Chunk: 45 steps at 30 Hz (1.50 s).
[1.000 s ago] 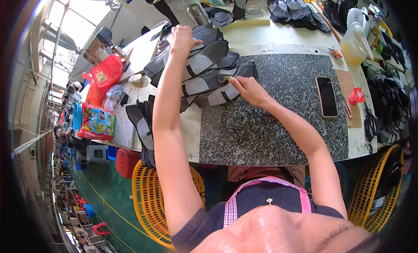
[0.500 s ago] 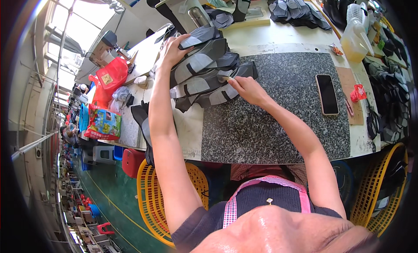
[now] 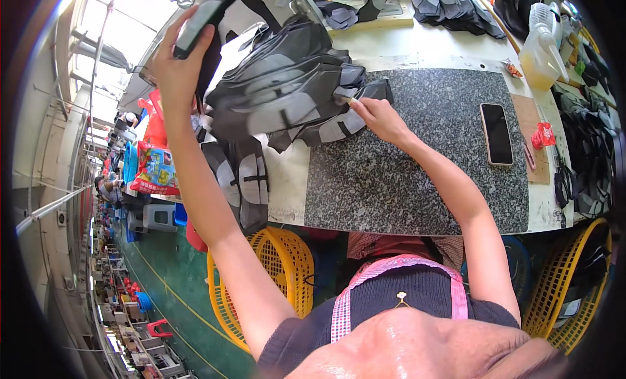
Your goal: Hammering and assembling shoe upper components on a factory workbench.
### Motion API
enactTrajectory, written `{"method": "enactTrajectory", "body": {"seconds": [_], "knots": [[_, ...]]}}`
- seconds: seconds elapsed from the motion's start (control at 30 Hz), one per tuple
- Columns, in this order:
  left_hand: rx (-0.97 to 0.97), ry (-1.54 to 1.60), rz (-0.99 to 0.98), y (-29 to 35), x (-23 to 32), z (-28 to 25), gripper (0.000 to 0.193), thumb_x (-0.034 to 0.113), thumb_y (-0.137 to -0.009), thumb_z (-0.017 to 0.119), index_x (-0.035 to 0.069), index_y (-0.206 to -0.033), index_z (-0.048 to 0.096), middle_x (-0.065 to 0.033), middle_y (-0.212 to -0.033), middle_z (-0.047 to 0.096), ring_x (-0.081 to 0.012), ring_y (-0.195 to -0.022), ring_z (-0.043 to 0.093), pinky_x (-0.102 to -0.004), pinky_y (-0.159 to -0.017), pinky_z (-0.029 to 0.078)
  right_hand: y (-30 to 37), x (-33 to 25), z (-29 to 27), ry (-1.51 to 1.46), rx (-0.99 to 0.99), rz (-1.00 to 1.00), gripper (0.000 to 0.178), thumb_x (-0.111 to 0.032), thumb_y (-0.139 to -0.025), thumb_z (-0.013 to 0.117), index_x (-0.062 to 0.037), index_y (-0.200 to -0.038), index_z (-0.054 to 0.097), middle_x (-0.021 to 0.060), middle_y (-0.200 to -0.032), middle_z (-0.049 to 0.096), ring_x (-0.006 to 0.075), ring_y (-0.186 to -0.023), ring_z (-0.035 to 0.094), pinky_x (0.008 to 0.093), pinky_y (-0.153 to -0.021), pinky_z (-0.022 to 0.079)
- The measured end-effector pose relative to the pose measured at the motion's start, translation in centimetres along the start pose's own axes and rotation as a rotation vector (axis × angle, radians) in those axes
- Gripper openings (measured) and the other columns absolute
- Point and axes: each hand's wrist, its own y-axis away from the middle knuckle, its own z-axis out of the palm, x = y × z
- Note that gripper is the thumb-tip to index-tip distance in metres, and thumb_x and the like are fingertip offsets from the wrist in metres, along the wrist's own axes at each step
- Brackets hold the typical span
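In the head view, think of a clock with its middle on the speckled stone slab (image 3: 424,177). The pile of grey and black pieces (image 3: 287,86) sits at 10 o'clock, and its near right end laps over the slab's left edge. Part of the pile is blurry. Farther out, also at 10, the left hand (image 3: 177,69) is up in the air. Its grip pinches a lifted piece (image 3: 202,20), which runs off the view's top edge. The right hand (image 3: 383,120) is at 11, over the slab. Its grip pinches a small pale tool (image 3: 352,99), whose tip is hard to see by the pile. A phone (image 3: 497,134) lies flat at 3, with a wide stretch of stone between it and the right hand. At 9, two loose pieces (image 3: 251,183) reach the near edge of the counter (image 3: 287,206). Below that edge, at 8, is a yellow basket (image 3: 297,265).
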Motion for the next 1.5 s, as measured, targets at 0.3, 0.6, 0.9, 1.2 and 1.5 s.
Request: {"method": "enactTrajectory", "body": {"seconds": [0.3, 0.6, 0.9, 1.2, 1.5], "knots": [[-0.254, -0.384, 0.121, 19.1, 4.3, 10.3, 0.094, 0.011, -0.056, 0.089, 0.013, -0.143, 0.052, -0.0106, -0.134, 0.052, -0.0292, -0.126, 0.047, -0.0481, -0.102, 0.036, 1.8, 3.4, -4.0, -0.063, 0.553, 0.136, 0.057, -0.048, -0.107, 0.042, -0.0013, -0.078, 0.056, 0.0081, -0.061, 0.051, 0.0175, -0.059, 0.046, 0.0355, -0.056, 0.038], [-0.524, -0.494, 0.153, 30.1, 3.8, 19.5, 0.074, 0.015, -0.069, 0.078, 0.01, -0.139, 0.055, -0.0083, -0.133, 0.053, -0.0256, -0.124, 0.049, -0.0433, -0.101, 0.036, 9.4, 2.2, -8.0, -0.455, 0.203, 0.357, 0.048, -0.048, -0.108, 0.043, -0.0087, -0.082, 0.051, -0.0056, -0.062, 0.045, 0.0051, -0.052, 0.041, 0.0254, -0.047, 0.033], [-0.444, -0.615, 0.308, 29.2, 3.2, 23.8, 0.032, 0.015, -0.086, 0.061, 0.013, -0.117, 0.071, -0.0026, -0.089, 0.057, -0.0208, -0.093, 0.055, -0.0346, -0.08, 0.044, 8.4, 5.4, -8.2, 0.265, 0.035, 0.229, 0.053, -0.044, -0.105, 0.048, 0.0037, -0.088, 0.062, 0.0278, -0.082, 0.066, 0.0459, -0.077, 0.065, 0.0502, -0.069, 0.049], [-0.008, -0.03, -0.31, 23.3, 1.4, 20.5, 0.02, 0.02, -0.098, 0.06, 0.003, -0.099, 0.071, -0.0121, -0.085, 0.067, -0.0317, -0.082, 0.063, -0.0427, -0.073, 0.049, 7.9, 5.5, -7.8, 0.344, 0.024, 0.144, 0.052, -0.042, -0.106, 0.048, 0.005, -0.089, 0.063, 0.0284, -0.081, 0.066, 0.048, -0.082, 0.065, 0.0534, -0.072, 0.05], [0.968, 0.044, -0.307, 21.9, 3.1, -0.3, 0.037, 0.023, -0.099, 0.055, -0.011, -0.107, 0.065, -0.0211, -0.109, 0.068, -0.0277, -0.096, 0.067, -0.0422, -0.091, 0.054, 8.2, 4.9, -8.2, 0.337, 0.029, 0.221, 0.054, -0.044, -0.106, 0.047, 0.0039, -0.09, 0.065, 0.0271, -0.081, 0.067, 0.0469, -0.081, 0.066, 0.0525, -0.071, 0.051]]}}
